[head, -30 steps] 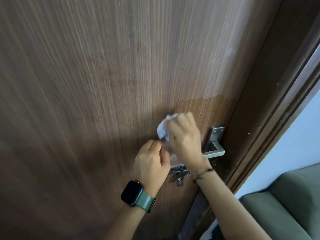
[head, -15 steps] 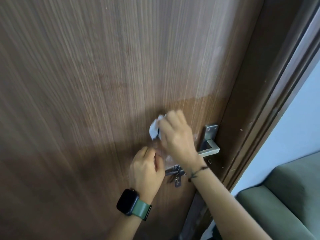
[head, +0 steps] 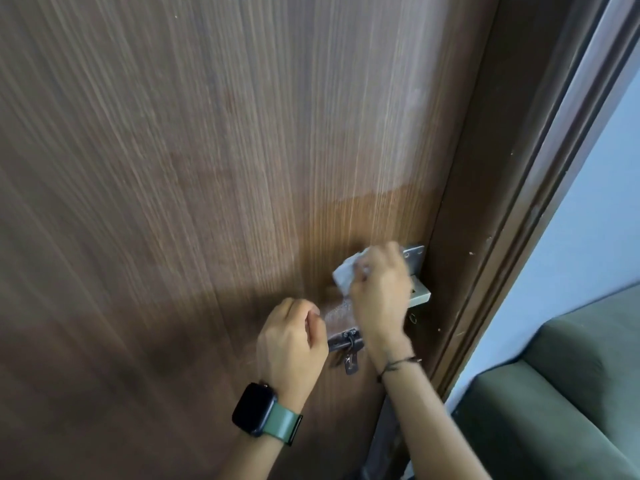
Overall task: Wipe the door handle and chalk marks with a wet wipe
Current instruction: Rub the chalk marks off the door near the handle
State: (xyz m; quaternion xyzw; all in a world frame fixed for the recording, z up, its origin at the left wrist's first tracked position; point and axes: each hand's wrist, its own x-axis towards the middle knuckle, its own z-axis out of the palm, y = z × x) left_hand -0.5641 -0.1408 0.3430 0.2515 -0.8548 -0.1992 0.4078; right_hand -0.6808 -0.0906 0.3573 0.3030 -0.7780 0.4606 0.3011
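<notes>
Wood-grain door (head: pixel 207 168): fills the frame from the left edge to the dark frame strip at right; a paler sheen sits upper right of centre, with a warmer brown band below it.
Left hand (head: pixel 292 341): lower centre, curled into a loose fist close to the door, wearing a watch (head: pixel 254 408) on a green strap; whether it grips anything, I cannot tell.
Chalk marks (head: pixel 337 311): a whitish, hazy patch between the two hands, just above the sliding bolt (head: pixel 346 341); not yet cleared.
Wet wipe (head: pixel 346 275): bunched white, pinched in the right hand, pressed to the door just left of the handle plate.
Right hand (head: pixel 379 289): closed around the wipe, blurred with motion; compared with half a second ago it has shifted rightward and now covers most of the door handle (head: pixel 420 294).
Assessment: the stroke has travelled from the open panel toward the handle, so the handle appears to be the part now under treatment.
Outstanding: the chalk haze above the bolt likely needs a further pass.
</notes>
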